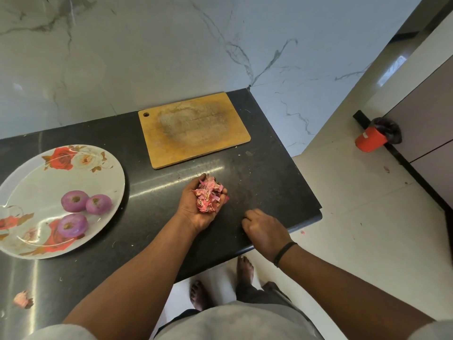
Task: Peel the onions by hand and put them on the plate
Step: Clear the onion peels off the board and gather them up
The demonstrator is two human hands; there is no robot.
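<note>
Black stone makes up the counter (257, 182), glossy and flecked with crumbs; nearest its front edge, at the far left, lies one loose scrap of skin (22, 299), pink and curled. Further in, the right hand (263, 230) rests knuckles-up near the counter's right corner, fingers curled under against the stone — whether it pinches anything beneath them cannot be told; a dark band (284, 253) circles that wrist. Just beside it, to the left and a little further back, the left hand (199, 204) lies palm-up with its fingers cupped round a heap of onion peels (209, 195), pink and papery, piled high in the palm.

Well to the left sits the plate (31, 177), pale with red roses and brown leaves, its rim near the counter's left side; three peeled onions (74, 201) rest on it, purple and smooth — two touching side by side, the third nearer and slightly apart.

Beyond the hands lies a wooden chopping board (193, 130), worn grey in the middle, with a hole in its far left corner; behind it rises a white marble wall (147, 50) with grey veins. Off to the right, on the pale floor, stands a red bin (370, 139) with a dark liner.
</note>
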